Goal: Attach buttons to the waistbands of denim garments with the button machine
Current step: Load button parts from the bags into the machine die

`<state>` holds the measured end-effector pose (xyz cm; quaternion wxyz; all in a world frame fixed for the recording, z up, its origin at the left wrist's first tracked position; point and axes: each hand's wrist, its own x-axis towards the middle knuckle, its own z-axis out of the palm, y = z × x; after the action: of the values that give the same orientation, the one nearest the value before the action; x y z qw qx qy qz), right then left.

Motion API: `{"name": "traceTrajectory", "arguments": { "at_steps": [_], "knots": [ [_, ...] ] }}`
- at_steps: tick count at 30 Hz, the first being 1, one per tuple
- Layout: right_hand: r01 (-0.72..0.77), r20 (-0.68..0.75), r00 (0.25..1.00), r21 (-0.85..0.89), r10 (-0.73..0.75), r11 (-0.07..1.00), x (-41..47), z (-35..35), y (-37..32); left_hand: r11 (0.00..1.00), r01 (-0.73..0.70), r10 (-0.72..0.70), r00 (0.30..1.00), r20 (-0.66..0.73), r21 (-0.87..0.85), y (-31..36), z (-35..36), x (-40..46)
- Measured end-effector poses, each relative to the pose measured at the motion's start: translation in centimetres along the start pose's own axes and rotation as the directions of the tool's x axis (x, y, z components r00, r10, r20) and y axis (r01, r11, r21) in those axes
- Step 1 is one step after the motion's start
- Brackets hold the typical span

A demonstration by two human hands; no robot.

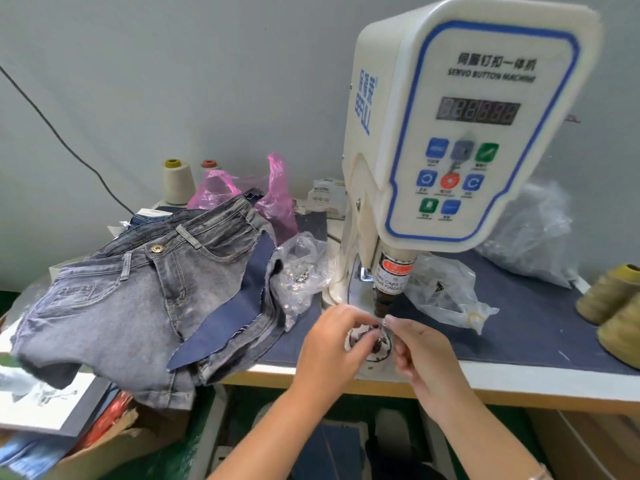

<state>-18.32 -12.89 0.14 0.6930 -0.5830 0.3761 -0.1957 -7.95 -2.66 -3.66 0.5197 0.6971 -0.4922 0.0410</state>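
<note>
Closest in, both hands meet right under the machine's plunger point(383, 301). The left hand point(332, 344) has fingers curled in a narrow pinch at the round die point(372, 342); it seems to hold a small metal part, though that's too tiny to name. The right hand point(420, 351) pinches something small too, fingertips just beside the left's, touching or nearly so.

My read: they're loading button pieces into the machine point(460, 133), with no garment under the plunger yet.

Progress? The grey jeans point(138, 289) lie on the pile to the left, well apart from the die, and 1 brass button point(154, 249) already sits on the waistband, so that pair looks done. More denim point(242, 306) lies beneath, buttons unseen. A clear bag point(301, 271) of parts sits between pile and machine.

The jeans lie front up, waistband toward the wall, legs toward the camera, long axis running from far right to near left.
</note>
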Motion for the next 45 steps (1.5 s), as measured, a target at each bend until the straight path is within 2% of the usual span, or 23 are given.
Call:
{"name": "traceTrajectory", "arguments": {
  "at_steps": [4,17,25,29,32,34,40,45],
  "knots": [
    [0.023,0.012,1.000,0.004,-0.023,1.000,-0.1,0.0,0.0,0.999,0.043,-0.043,0.995,-0.089,-0.004,0.4,1.0,0.0],
    [0.057,0.018,0.998,0.020,-0.057,0.998,0.0,0.5,0.5,0.996,0.050,-0.064,0.979,-0.195,-0.077,0.6,1.2,-0.7],
    [0.113,0.033,0.993,-0.008,-0.112,0.994,0.3,0.4,0.7,0.992,0.089,-0.101,0.982,-0.157,-0.085,0.6,0.8,-0.1],
    [0.094,-0.070,0.994,0.193,-0.082,0.977,1.6,-1.3,0.8,0.990,0.117,-0.122,0.991,-0.059,-0.074,0.0,-0.2,1.2],
    [0.092,-0.160,0.986,0.259,-0.051,0.961,3.0,-2.8,1.4,0.997,0.081,-0.082,0.994,0.078,0.016,-0.9,-1.4,2.1],
    [0.112,-0.162,0.985,0.300,-0.065,0.947,3.5,-3.1,1.9,0.997,0.062,-0.069,0.986,0.155,0.048,-1.0,-1.9,2.7],
    [0.140,-0.129,0.986,0.275,-0.108,0.951,3.4,-3.2,2.4,0.999,0.007,-0.020,0.964,0.264,0.048,-0.6,-2.3,3.4],
    [0.150,-0.118,0.985,0.247,-0.124,0.957,3.1,-3.3,2.4,0.968,-0.142,0.073,0.949,0.306,0.208,0.0,-2.9,4.4]
  ]
}}
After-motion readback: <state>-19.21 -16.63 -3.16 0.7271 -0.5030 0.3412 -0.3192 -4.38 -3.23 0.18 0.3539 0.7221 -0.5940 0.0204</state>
